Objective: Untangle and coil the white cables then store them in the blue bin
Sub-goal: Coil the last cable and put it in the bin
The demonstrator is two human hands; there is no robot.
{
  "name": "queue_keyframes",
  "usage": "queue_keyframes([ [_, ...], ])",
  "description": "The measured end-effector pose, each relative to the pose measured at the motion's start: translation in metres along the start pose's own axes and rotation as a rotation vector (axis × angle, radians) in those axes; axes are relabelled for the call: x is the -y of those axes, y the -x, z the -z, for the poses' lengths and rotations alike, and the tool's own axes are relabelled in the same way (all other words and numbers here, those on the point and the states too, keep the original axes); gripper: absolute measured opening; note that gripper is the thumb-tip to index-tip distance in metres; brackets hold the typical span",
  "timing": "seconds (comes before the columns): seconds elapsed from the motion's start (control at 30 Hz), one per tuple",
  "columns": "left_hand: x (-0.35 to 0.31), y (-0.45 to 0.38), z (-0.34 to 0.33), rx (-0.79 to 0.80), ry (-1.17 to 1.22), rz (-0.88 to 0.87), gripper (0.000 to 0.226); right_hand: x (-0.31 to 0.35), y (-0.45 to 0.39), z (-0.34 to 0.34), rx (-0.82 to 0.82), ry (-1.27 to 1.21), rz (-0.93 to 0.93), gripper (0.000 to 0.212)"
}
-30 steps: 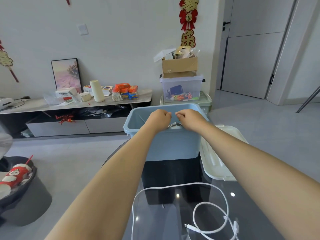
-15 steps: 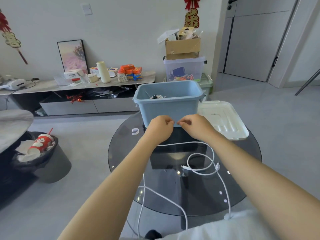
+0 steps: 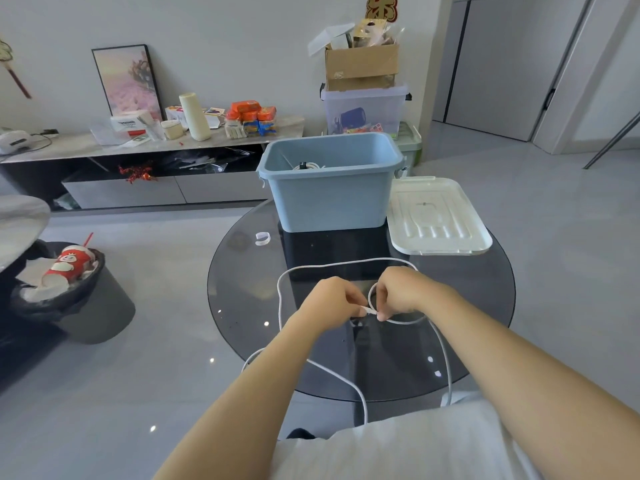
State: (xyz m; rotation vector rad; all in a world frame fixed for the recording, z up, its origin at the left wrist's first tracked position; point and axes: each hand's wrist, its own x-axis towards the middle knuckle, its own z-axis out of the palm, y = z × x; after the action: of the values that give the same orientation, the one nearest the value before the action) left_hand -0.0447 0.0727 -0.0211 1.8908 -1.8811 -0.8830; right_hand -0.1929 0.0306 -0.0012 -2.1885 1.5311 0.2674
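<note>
Left hand: the left hand [image 3: 334,301] was curled over the glass, its fingertips pinching the plug end of the white cable [image 3: 370,310].
Right hand: the right hand [image 3: 401,292] sat just beside it, almost knuckle to knuckle, fingers pinching the same cable right next to that plug.
Cable, where it lay: one wide loop swept out ahead of both hands toward the bin, a smaller loop curled round by the right hand, and two runs trailed off the near edge of the table toward the person's lap.
Cable, how it should handle: light and limp, I'd say, with no stiffness to hold a shape, so a coil would likely spring open unless pinched where the turns cross.
Cable, where to grip: the plug end looked the sure spot, being the firm part; the smooth jacket could slide through loose fingers.
Blue bin: the blue bin [image 3: 332,199] stood open at the far side of the table, a coiled cable [image 3: 309,165] already showing inside.
Lid: the white lid [image 3: 438,216] lay flat just right of the bin.
Surface: a round dark glass table [image 3: 242,306], glossy and probably slick, with a small white clip [image 3: 262,238] near the bin.
Room: pale tiled floor, a full waste bin [image 3: 69,289] at left, a cluttered low cabinet [image 3: 156,147] along the wall, stacked boxes [image 3: 362,95] behind the bin.
</note>
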Motion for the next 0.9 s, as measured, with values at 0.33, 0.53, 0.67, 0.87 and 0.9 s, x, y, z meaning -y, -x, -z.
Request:
queue_keyframes([
  [0.33,0.006,-0.008,0.024,-0.164,0.057,-0.045,0.009,-0.009,-0.008,0.010,-0.205,-0.289,0.229,0.012],
  [0.53,0.015,0.002,0.044,-0.007,-0.010,-0.013,0.015,-0.008,-0.013,0.018,-0.394,-0.377,0.382,0.015],
  [0.67,0.000,0.009,0.046,0.065,0.562,-0.031,0.032,0.011,-0.012,0.021,-0.498,-0.525,0.461,0.008],
  [0.87,0.012,0.008,0.075,-0.096,1.937,-0.017,0.028,-0.002,-0.020,0.019,-0.344,-0.784,0.263,0.032],
  [0.9,0.016,0.009,0.075,-0.154,2.031,-0.041,0.027,-0.004,-0.021,0.017,-0.257,-0.831,0.243,0.033],
])
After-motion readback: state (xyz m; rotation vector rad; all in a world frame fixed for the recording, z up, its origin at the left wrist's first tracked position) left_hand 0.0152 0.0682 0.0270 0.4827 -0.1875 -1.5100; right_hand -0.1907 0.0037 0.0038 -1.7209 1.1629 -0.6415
